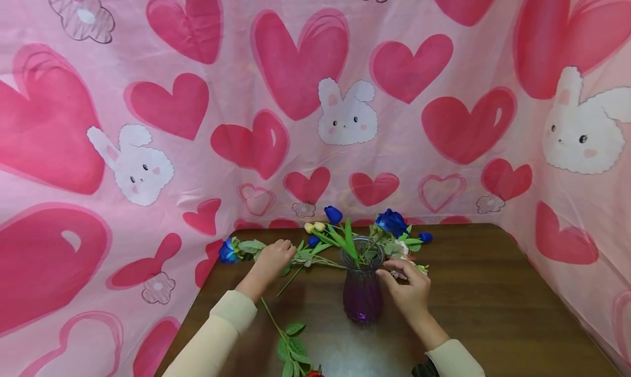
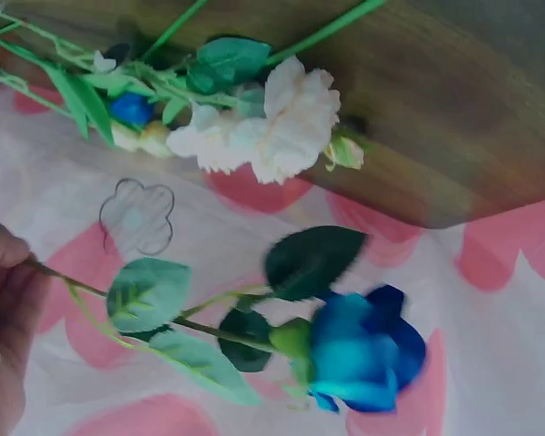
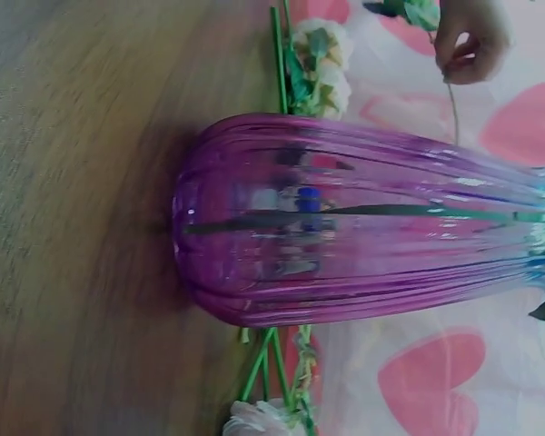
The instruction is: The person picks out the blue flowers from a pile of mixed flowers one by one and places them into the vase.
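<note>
My left hand (image 1: 274,260) pinches the thin stem of a blue rose (image 2: 363,350). The bloom points left in the head view, and its stem runs rightward toward the vase's mouth; whether the tip is inside I cannot tell. A ribbed purple glass vase (image 1: 363,297) stands upright on the table, with a long green stem (image 3: 345,213) inside it. My right hand (image 1: 410,290) is at the right side of the vase's neck, thumb and fingers bent around its edge. In the right wrist view that hand does not show.
White flowers (image 2: 295,123) and tulips lie along the back of the brown table (image 1: 493,306). Another blue rose (image 1: 391,223) is behind the vase, to the right. A red flower (image 1: 314,373) with a leafy stem lies at the front. Pink heart-patterned cloth (image 1: 296,64) surrounds the table.
</note>
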### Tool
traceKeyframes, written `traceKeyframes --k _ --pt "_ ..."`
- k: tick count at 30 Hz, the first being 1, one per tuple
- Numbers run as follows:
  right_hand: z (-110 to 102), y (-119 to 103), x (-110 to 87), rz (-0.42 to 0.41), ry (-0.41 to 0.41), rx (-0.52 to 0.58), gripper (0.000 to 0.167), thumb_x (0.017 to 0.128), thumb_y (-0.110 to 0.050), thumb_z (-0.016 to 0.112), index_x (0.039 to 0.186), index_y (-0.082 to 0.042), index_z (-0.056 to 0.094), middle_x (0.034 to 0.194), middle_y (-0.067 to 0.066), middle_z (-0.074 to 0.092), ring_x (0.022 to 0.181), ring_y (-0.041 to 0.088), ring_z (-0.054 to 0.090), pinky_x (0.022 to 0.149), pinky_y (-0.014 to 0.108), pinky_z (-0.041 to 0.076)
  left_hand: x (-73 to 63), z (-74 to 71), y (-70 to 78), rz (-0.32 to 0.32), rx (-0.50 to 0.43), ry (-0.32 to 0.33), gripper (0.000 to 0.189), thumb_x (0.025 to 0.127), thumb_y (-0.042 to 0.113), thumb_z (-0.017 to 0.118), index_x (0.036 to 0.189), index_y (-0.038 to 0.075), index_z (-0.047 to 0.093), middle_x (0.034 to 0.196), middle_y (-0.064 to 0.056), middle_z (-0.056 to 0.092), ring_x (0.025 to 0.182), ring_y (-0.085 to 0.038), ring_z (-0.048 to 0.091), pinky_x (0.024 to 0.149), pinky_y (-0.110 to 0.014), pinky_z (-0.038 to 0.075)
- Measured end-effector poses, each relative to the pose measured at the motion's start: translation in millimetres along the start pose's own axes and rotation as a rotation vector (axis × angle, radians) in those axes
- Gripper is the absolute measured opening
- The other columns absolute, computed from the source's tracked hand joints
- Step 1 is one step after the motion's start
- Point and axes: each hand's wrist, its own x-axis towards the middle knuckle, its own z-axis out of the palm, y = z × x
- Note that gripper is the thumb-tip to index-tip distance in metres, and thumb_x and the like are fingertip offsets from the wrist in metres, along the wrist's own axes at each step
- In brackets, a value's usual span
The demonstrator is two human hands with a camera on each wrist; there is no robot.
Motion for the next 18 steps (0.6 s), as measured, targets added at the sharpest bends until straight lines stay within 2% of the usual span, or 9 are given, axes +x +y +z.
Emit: traceKeyframes --k 3,5,7,8,10,12,15,18 --pt "0.8 -4.9 3.2 -0.046 0.021 0.035 0.030 0.080 -0.019 0.082 0.079 0.008 0.069 0.072 0.019 0.066 0.068 0.015 0.065 0.071 0.012 0.050 -0.6 -4.7 -4.0 0.041 -0.015 0.114 0.026 0.071 -0.012 0.079 0.085 0.005 0.065 0.079 -0.008 0.056 0.071 -0.022 0.056 0.058 -0.030 0.055" --pt "1.5 -8.3 5.0 -0.069 0.026 0.057 0.032 0.081 -0.020 0.081 0.078 0.009 0.069 0.072 0.019 0.066 0.068 0.014 0.065 0.071 0.012 0.050 -0.8 -7.3 -5.9 0.072 -0.028 0.186 0.021 0.075 -0.012 0.074 0.085 0.004 0.064 0.080 -0.009 0.057 0.071 -0.022 0.056 0.058 -0.031 0.055" --pt "2.7 -12.9 7.3 -0.090 0.021 0.073 0.033 0.082 -0.021 0.079 0.078 0.009 0.069 0.072 0.019 0.066 0.069 0.015 0.065 0.072 0.013 0.050 -0.3 -10.5 -7.2 0.106 -0.033 0.248 0.013 0.086 -0.010 0.063 0.086 0.003 0.064 0.082 -0.010 0.059 0.072 -0.023 0.057 0.060 -0.032 0.055" --pt "3.4 -15.5 8.7 -0.100 0.017 0.080 0.033 0.083 -0.022 0.079 0.078 0.009 0.069 0.072 0.019 0.066 0.069 0.015 0.065 0.073 0.013 0.050 0.1 -11.5 -7.7 0.125 -0.034 0.275 0.015 0.092 -0.009 0.055 0.086 0.002 0.064 0.083 -0.010 0.059 0.073 -0.023 0.058 0.061 -0.032 0.055" --pt "5.0 -21.1 11.5 -0.116 0.001 0.091 0.033 0.084 -0.022 0.078 0.078 0.009 0.069 0.072 0.018 0.067 0.068 0.017 0.065 0.074 0.013 0.050 1.6 -13.9 -8.4 0.164 -0.030 0.322 0.028 0.100 -0.006 0.040 0.087 0.001 0.064 0.085 -0.011 0.060 0.075 -0.024 0.059 0.064 -0.032 0.055" --pt "7.0 -26.5 14.4 -0.124 -0.027 0.116 0.029 0.084 -0.018 0.078 0.080 0.009 0.069 0.073 0.019 0.067 0.068 0.020 0.065 0.074 0.015 0.050 3.9 -16.6 -8.3 0.206 -0.025 0.371 0.036 0.104 -0.003 0.031 0.089 -0.001 0.065 0.087 -0.011 0.061 0.077 -0.024 0.060 0.067 -0.032 0.055" --pt "9.2 -35.6 18.7 -0.087 -0.104 0.155 0.017 0.080 -0.004 0.079 0.084 0.009 0.069 0.077 0.019 0.068 0.070 0.021 0.067 0.074 0.018 0.052 8.3 -22.0 -7.7 0.277 -0.006 0.440 0.033 0.102 -0.006 0.035 0.090 -0.003 0.065 0.087 -0.012 0.062 0.078 -0.023 0.062 0.071 -0.031 0.056" --pt "11.3 -45.8 23.4 0.036 -0.217 0.192 0.016 0.075 0.012 0.076 0.089 0.010 0.069 0.082 0.020 0.069 0.074 0.019 0.069 0.070 0.020 0.054 12.9 -29.4 -6.2 0.338 0.021 0.493 0.027 0.099 -0.008 0.041 0.091 -0.004 0.066 0.088 -0.013 0.063 0.080 -0.023 0.063 0.074 -0.032 0.056"
